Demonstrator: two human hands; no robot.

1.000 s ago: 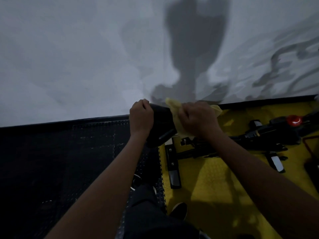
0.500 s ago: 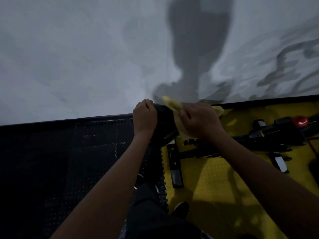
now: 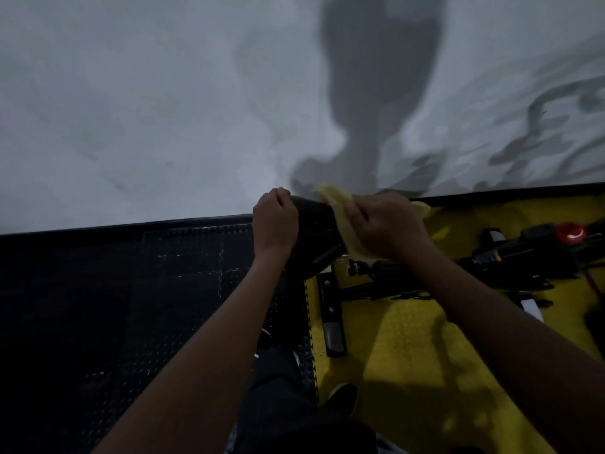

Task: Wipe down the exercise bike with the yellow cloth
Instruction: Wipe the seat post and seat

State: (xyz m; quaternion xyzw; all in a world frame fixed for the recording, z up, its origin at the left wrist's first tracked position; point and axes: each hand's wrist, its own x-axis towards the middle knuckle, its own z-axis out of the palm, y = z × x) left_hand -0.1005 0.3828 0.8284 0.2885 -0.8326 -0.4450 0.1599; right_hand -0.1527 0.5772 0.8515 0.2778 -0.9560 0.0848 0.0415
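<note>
The exercise bike's black saddle [image 3: 311, 231] sits in the middle of the view, with the dark frame [image 3: 510, 253] and a red knob [image 3: 571, 231] stretching to the right. My left hand [image 3: 274, 221] grips the saddle's left end. My right hand [image 3: 384, 226] presses the yellow cloth [image 3: 340, 217] against the saddle's right side; the cloth bunches out above and below the fingers. The seat post beneath is mostly hidden by my right forearm.
A grey wall [image 3: 163, 103] rises just behind the bike. Black studded floor tiles [image 3: 131, 290] lie at left, yellow tiles [image 3: 409, 355] at right. The bike's rear stabiliser bar [image 3: 332, 316] lies on the floor. My dark trouser leg and shoe [image 3: 342, 396] are below.
The view has shifted slightly, so hands and saddle sit a little higher and further right. My right hand has slid the cloth a short way over the saddle. The left hand keeps its grip.
</note>
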